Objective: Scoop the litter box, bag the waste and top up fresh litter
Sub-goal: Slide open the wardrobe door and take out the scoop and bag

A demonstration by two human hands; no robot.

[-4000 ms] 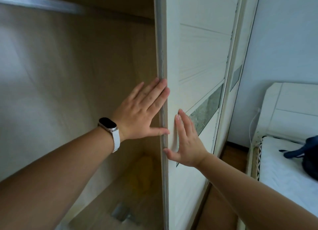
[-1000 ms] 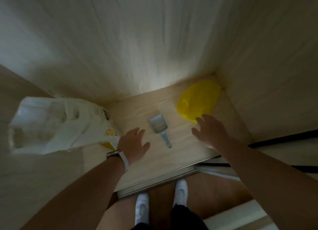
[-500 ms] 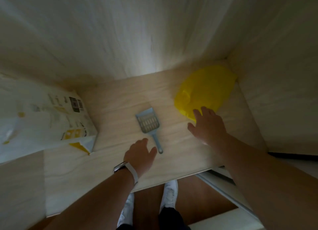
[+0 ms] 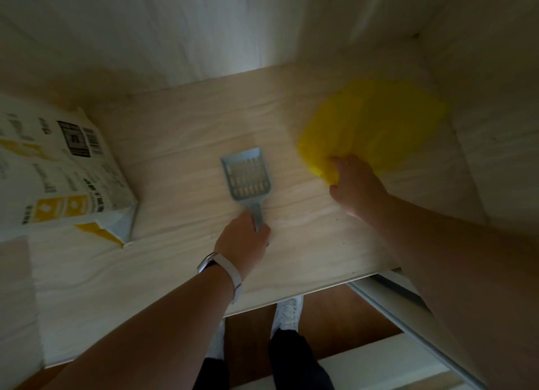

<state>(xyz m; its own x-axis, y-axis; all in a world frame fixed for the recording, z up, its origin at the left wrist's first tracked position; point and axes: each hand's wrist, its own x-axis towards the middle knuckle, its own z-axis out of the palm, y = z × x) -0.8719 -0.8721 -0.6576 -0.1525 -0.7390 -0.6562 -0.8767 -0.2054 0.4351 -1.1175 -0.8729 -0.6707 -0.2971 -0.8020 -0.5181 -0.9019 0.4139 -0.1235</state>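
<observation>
A person leans into a pale wood-grain wardrobe floor (image 4: 180,144) to gather cat-care supplies. Largest, at its left edge, lies a white-and-yellow printed paper sack of litter (image 4: 58,171), on its side with a torn corner toward the front; likely heavy and slumping, best lifted with both hands under its body. In the far right corner sits a crumpled yellow thin plastic bag (image 4: 376,124), blurred, light and limp; the right hand (image 4: 354,185) is on its near edge, fingers curled into the film, though whether they have pinched it closed cannot be told. At the floor's centre rests a grey slotted plastic litter scoop (image 4: 246,174), stiff and light; the left hand (image 4: 243,241) wraps its fingers around the handle end, the proper hold.
</observation>
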